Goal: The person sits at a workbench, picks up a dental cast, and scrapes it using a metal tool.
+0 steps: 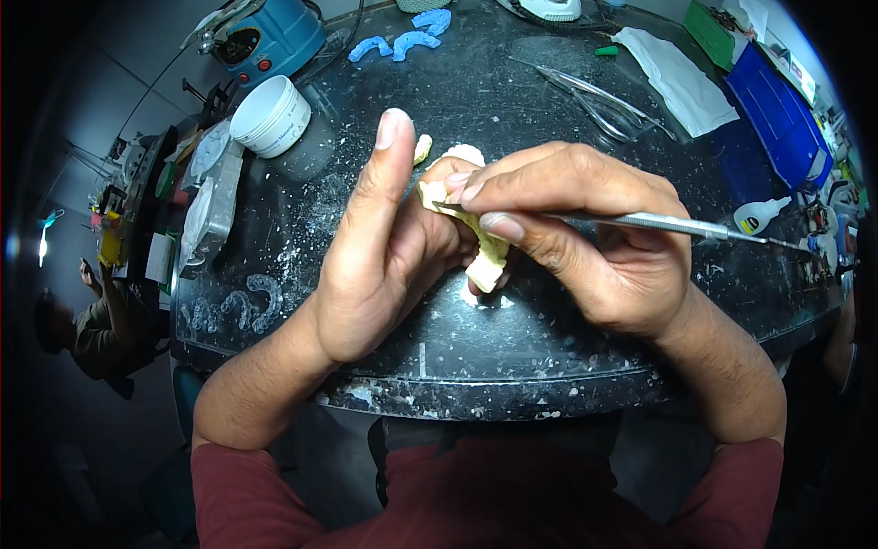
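My left hand [370, 252] holds a pale yellow, arch-shaped dental cast [488, 262], its thumb stretched upward and its other fingers curled behind and under the piece. In a pen-like grip, my right hand [611, 233] has a slim metal dental carver [658, 222]. The carver's tip meets the upper left part of the cast, and its shaft points off to the right. Right-hand fingertips hide part of the cast. Just beyond my hands are a small pale yellow cast piece [422, 148] and another pale one [465, 154].
On the dusty black table [421, 366] lie clear dental aligners [251, 305], a white tub [271, 117], blue arch pieces [402, 44], metal tweezers-like tools [599, 96] and white paper [681, 82]. A blue machine [270, 41] stands back left; blue bin [777, 114] and white bottle [761, 215] at right. Another person [101, 325] sits far left.
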Demonstrator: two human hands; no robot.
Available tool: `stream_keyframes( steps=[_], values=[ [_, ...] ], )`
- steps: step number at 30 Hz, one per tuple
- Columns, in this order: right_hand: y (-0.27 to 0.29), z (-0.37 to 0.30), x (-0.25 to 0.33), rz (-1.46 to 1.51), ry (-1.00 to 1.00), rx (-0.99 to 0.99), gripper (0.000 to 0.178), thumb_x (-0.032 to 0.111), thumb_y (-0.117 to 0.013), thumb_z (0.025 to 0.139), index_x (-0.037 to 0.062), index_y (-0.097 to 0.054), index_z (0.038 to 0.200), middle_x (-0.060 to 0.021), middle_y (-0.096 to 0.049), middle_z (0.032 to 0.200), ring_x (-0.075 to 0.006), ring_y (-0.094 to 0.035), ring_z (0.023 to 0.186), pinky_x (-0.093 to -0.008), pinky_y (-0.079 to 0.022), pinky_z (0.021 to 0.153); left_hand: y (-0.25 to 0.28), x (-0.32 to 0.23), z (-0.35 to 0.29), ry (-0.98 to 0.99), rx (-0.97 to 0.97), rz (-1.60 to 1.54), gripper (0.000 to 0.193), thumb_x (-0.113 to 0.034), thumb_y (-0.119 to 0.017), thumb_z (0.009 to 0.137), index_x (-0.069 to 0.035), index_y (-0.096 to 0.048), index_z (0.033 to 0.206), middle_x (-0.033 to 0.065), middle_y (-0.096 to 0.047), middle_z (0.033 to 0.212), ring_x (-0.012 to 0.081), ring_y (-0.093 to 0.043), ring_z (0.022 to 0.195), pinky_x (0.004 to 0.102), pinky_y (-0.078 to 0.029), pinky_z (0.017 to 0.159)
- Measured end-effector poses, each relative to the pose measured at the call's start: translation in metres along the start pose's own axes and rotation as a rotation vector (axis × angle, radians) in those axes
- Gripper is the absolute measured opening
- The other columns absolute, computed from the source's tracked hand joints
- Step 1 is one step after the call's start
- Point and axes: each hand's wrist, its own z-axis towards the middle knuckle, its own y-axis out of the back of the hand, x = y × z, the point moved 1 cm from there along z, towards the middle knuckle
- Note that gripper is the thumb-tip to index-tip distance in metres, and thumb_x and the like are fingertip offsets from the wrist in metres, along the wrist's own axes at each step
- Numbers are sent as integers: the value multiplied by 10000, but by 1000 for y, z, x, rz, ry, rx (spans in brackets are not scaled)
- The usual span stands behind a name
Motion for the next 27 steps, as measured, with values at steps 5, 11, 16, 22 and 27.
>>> stream_keyframes(
  steps=[5,11,16,22,27],
  values=[
    [-1,-2,1,131,-142,-70,116,30,-634,887,-19,-671,985,-117,-668,950,-157,-645,848,-268,-523,762,13,2,-1,13,97,5,884,-721,0,895,-22,-451,1192,79,-562,888,155,-488,780,287,-379,758],
    [3,0,2,26,-69,-28,114,6,-607,894,-31,-659,988,-139,-665,961,-173,-649,869,-276,-525,771,12,5,1,106,99,-241,1120,-802,26,820,133,-566,996,128,-587,836,188,-527,786,261,-396,766],
    [1,-2,-1,69,-50,-8,124,25,-623,892,-31,-657,998,-134,-671,947,-181,-655,889,-285,-531,781,3,-5,-1,55,129,-25,922,-750,2,875,-24,-435,1239,74,-547,845,154,-485,780,284,-376,774],
    [3,-1,0,66,-78,-156,139,48,-595,922,-19,-634,1037,-122,-652,1009,-162,-648,875,-280,-534,791,17,8,1,98,169,-287,854,-652,-73,918,57,-531,1053,138,-546,825,221,-508,729,349,-437,756],
    [9,1,-3,25,-133,-220,158,32,-553,931,-43,-593,1065,-132,-642,1015,-169,-646,881,-287,-531,806,28,4,5,-58,296,-370,569,-450,-222,911,-7,-469,1170,144,-552,894,208,-515,818,371,-433,790]
  ],
)
